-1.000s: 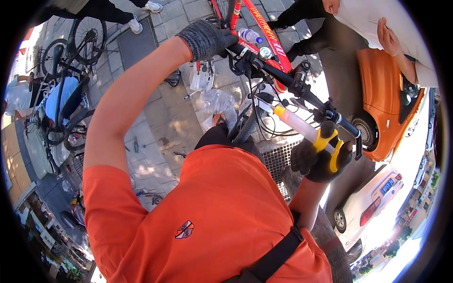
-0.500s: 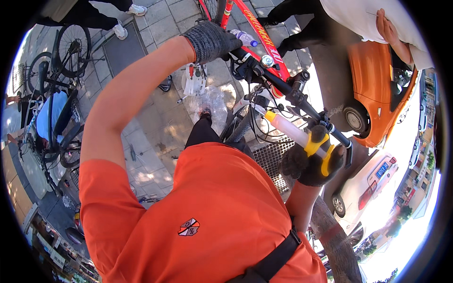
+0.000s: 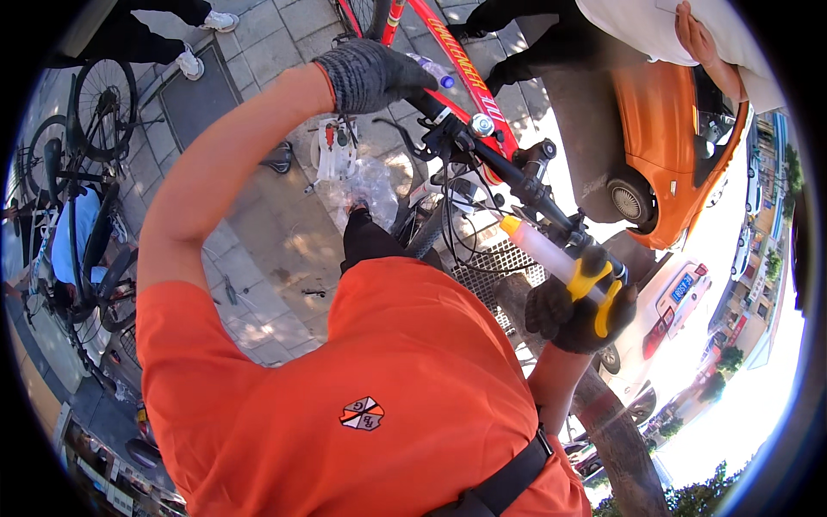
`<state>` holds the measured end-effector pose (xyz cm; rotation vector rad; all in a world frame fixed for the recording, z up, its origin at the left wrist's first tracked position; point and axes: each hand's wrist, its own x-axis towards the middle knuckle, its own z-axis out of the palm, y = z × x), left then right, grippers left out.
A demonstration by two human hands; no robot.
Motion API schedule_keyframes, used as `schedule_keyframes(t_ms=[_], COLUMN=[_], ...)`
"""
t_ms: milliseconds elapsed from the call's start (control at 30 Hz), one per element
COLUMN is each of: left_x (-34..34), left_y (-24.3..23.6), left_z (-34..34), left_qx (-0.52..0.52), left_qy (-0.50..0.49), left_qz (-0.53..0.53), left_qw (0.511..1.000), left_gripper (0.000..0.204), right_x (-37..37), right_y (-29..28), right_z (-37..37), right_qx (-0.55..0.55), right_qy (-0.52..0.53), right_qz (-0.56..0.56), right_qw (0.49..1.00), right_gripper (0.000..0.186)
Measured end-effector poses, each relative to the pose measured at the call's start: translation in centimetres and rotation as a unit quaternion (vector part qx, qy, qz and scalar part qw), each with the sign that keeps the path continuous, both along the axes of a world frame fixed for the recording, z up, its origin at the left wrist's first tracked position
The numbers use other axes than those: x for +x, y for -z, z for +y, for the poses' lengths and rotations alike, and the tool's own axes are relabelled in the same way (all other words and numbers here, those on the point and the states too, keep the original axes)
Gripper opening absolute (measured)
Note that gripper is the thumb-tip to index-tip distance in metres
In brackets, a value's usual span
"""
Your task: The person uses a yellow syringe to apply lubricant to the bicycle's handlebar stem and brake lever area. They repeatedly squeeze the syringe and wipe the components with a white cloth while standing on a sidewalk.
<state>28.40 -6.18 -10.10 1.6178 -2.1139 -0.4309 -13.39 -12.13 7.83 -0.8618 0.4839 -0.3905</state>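
My left hand [image 3: 366, 77], in a grey knit glove, is closed around the left end of the black handlebar [image 3: 517, 177] of a red-framed bicycle [image 3: 469, 60]. Just below that end juts a brake lever [image 3: 401, 138]. A silver bell [image 3: 481, 126] sits mid-bar. My right hand [image 3: 573, 317], in a dark glove, is closed on a translucent tube-shaped bottle [image 3: 543, 248] with a yellow tip pointing up and left. Yellow curved pieces [image 3: 605, 310] show at the same fingers; their kind I cannot tell. This hand is beside the bar's right end; whether it touches it is unclear.
A clear plastic bag [image 3: 370, 185] and a white tray-like item [image 3: 336, 151] lie on the paving. A small water bottle [image 3: 433, 69] is beside the red frame. Other bicycles [image 3: 103, 112] stand at left. A person in white [image 3: 637, 26], an orange car [image 3: 659, 146] and a tree trunk [image 3: 624, 439] are at right.
The view has shifted, so most surroundings appear further left. My right hand with the bottle sits slightly lower and further right. My left hand stays on the handlebar, and its brake lever shows more clearly.
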Motion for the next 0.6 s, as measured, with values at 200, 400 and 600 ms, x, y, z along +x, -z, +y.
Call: schedule_keyframes(t_ms=[200,400,600], left_x=[-1.7,-3.1,-1.7], left_y=[-2.4,-0.1,-2.5], left_z=[1.8,0.3,-0.8], left_qx=[0.065,0.043,0.114], left_qy=[-0.051,-0.052,-0.014], left_qz=[-0.138,-0.255,-0.214], left_qw=[0.987,0.965,0.970], left_gripper=[0.073,0.044,0.038], right_x=[0.5,0.5,-0.4], right_y=[-0.2,0.2,0.6], right_z=[-0.2,-1.1,-0.9], right_qx=[0.012,0.018,0.021], right_qy=[-0.013,-0.050,-0.037], right_qz=[0.002,-0.005,-0.016], right_qw=[1.000,0.999,0.999], right_gripper=[0.073,0.070,0.068])
